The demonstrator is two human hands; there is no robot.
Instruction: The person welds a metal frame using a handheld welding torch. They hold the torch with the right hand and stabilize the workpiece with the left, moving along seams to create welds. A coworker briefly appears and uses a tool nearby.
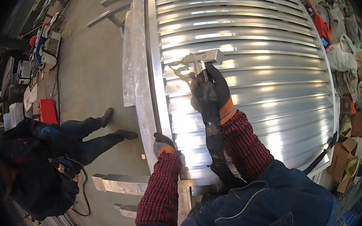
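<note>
A large silvery louvred metal panel (256, 75) lies in front of me, its slats running crosswise between side rails. My right hand (219, 85), in a dark glove with an orange cuff, is closed round the grip of a grey welding gun (199, 59). The gun's nozzle points left, at the inner side of the panel's left rail (156, 50). A thick black-wrapped cable (214, 144) runs from the grip back toward my body. Lower down, my left hand (164, 144), gloved too, is curled over that same rail; its fingertips are partly hidden.
At left, a person (42, 161) in dark clothes stands holding a corded tool. Metal beams (122, 184) support the panel's left side. A red box (47, 111) and machines stand farther left. Bags and cardboard boxes (345, 162) crowd the right side.
</note>
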